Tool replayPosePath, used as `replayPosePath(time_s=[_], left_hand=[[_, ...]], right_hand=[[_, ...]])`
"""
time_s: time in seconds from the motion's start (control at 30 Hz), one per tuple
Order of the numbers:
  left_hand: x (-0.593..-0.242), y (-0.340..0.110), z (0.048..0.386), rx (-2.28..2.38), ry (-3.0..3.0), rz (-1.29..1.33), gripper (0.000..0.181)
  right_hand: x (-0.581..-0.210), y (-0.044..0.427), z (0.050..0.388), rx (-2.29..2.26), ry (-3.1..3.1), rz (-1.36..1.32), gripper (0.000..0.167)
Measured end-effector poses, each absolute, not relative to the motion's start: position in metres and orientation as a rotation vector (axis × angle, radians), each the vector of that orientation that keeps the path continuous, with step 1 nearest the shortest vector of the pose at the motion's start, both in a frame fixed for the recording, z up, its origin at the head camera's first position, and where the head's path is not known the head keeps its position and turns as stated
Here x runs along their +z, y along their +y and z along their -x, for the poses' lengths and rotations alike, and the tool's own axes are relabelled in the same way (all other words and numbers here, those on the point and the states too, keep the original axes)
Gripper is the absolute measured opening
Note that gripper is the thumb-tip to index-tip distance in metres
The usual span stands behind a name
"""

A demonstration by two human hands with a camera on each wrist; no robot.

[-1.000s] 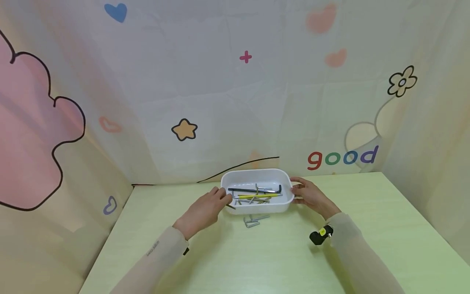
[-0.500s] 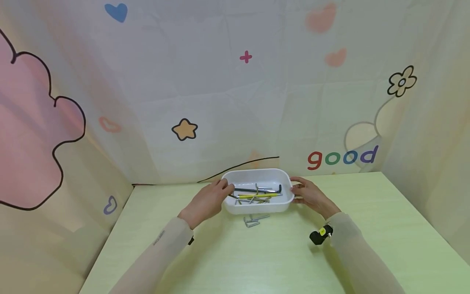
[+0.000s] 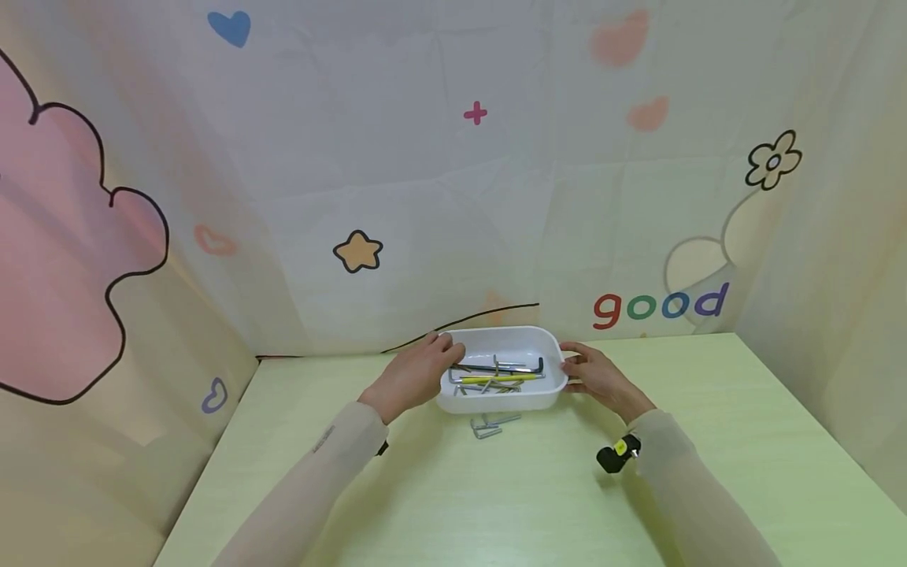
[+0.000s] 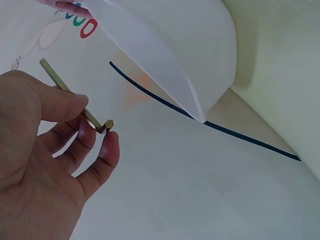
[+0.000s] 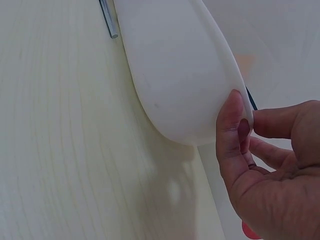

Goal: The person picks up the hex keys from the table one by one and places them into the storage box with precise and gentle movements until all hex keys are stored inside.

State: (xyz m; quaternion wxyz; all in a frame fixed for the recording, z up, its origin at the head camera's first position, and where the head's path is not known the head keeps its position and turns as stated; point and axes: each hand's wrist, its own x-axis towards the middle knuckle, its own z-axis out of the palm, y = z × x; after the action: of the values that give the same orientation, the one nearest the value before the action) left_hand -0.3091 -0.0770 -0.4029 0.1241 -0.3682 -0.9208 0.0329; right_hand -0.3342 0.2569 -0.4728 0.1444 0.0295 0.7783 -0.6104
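My left hand (image 3: 416,373) pinches a brass-coloured hex key (image 4: 54,76) between thumb and fingers, its short bent end toward the fingertips. In the head view that hand is over the left end of a white plastic bin (image 3: 520,403) and hides part of its rim. At the bin's right end, my right hand (image 3: 602,378) grips the rim between thumb and fingers. Inside the bin lie several hex keys, among them a long black one (image 3: 541,365) and a yellow one (image 3: 506,379). Just in front sit a few silver hex keys (image 3: 487,432) on the table.
A pale wood-grain table (image 3: 496,504) carries everything. Behind the bin hangs a printed curtain (image 3: 425,197) with stars, hearts and lettering, close to the bin's far side. Another curtain (image 3: 57,472) borders the table on the left.
My left hand has moved right and a little up, carrying the hex key from the bin's front left corner to over its left end. The right hand and the bin have stayed put.
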Motion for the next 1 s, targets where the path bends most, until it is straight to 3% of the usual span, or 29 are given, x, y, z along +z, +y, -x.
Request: replayPosePath(time_s=[0.47, 1.0], left_hand=[[-0.395, -0.057, 0.323, 0.076, -2.777, 1.087, 0.037], [-0.397, -0.034, 0.338, 0.145, -2.823, 1.103, 0.028]], right_hand=[[-0.475, 0.259, 0.336, -1.758, 2.246, -0.098, 0.055], [-0.475, 0.258, 0.336, -1.775, 2.228, -0.095, 0.056]])
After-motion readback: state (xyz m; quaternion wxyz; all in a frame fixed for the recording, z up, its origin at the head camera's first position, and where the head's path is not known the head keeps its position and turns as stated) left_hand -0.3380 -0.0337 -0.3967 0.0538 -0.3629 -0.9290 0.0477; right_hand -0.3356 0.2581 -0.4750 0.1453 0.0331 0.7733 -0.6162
